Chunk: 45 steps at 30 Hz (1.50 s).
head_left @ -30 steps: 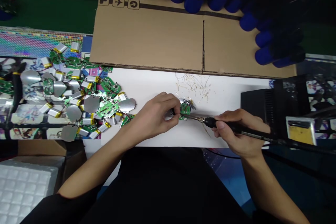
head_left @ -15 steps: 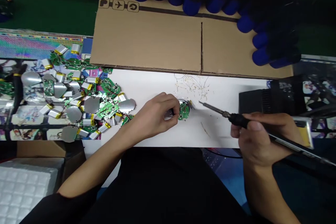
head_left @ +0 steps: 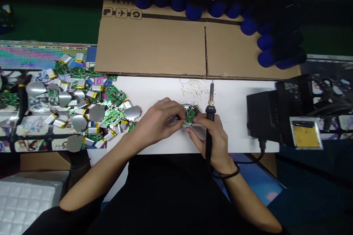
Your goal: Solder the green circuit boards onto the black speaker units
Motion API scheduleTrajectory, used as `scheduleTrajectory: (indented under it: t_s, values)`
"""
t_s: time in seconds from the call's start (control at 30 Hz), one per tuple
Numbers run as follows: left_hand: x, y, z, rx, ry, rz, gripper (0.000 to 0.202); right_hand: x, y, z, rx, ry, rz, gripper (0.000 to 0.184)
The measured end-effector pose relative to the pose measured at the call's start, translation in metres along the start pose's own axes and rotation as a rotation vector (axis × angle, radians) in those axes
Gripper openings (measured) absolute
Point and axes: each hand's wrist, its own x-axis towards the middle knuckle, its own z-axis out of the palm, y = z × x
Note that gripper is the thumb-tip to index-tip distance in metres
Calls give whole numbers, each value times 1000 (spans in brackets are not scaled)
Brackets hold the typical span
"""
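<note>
A small green circuit board (head_left: 189,115) is held over the white work surface, between my two hands. My left hand (head_left: 162,119) is closed in a pinch on the board's left edge. From the right, my right hand (head_left: 213,136) reaches the board with its index finger at the edge and the thumb apart below. A soldering iron (head_left: 211,114) lies in that same hand, its metal tip pointing away toward the cardboard and its cable looping by the wrist. Thin dark wires and a small silver part sit at the board's upper side, partly hidden by fingers.
Several circuit boards with wired battery packs (head_left: 96,113) are heaped at the left. A cardboard box (head_left: 154,44) stands along the back, with blue cylinders (head_left: 193,11) above it. At the right are a black soldering station (head_left: 261,114) and a yellow sponge in a tray (head_left: 306,136). Wire scraps (head_left: 193,88) lie beyond my hands.
My right hand has moved left from beside the sponge tray to the circuit board, and the soldering iron has swung from pointing left to pointing away. My left hand stays at the board.
</note>
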Motion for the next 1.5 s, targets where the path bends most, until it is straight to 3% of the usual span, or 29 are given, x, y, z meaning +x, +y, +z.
scheduleTrajectory:
  t_s: [0.23,0.47,0.53,0.67,0.73,0.8,0.9,1.07,1.5]
  values:
    - [-6,-7,1,324,86,291,10,7,13,-1,115,-59,17,39]
    - [10,3,-8,501,-14,370,9,12,15,-12,214,-79,65,33]
    - [13,6,-10,528,-57,353,13,11,10,-16,293,-24,150,24]
    - [17,9,-12,538,-141,322,12,5,0,-29,514,304,335,35]
    - [18,9,-13,525,-167,315,11,1,-2,-38,533,364,359,30]
    - [19,9,-14,512,-182,318,13,-6,-4,-47,463,338,307,21]
    - [21,10,-17,510,-203,333,17,-19,-9,-56,240,319,161,23]
    - [24,13,-21,543,-238,351,17,-35,-16,-52,-42,246,34,20]
    - [26,15,-23,630,-303,361,15,-36,-11,-37,-81,164,-43,26]
